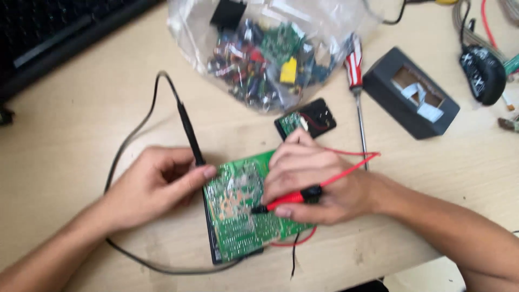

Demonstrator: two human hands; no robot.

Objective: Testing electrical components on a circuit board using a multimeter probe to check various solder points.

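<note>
Partly hidden: circuit board [238, 216] under right hand [311, 186] w/ red probe [286, 199].

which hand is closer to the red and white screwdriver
Right. The right hand, holding the red probe, lies just left of the screwdriver shaft; the left hand is farther left, beyond the green board.

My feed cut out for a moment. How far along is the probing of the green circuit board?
Done: the green circuit board lies solder side up on the table. In hand: the left hand holds the black probe at the board's left edge, and the right hand presses the red probe near its middle. Left: no meter reading is visible, so the result cannot be judged.
</note>
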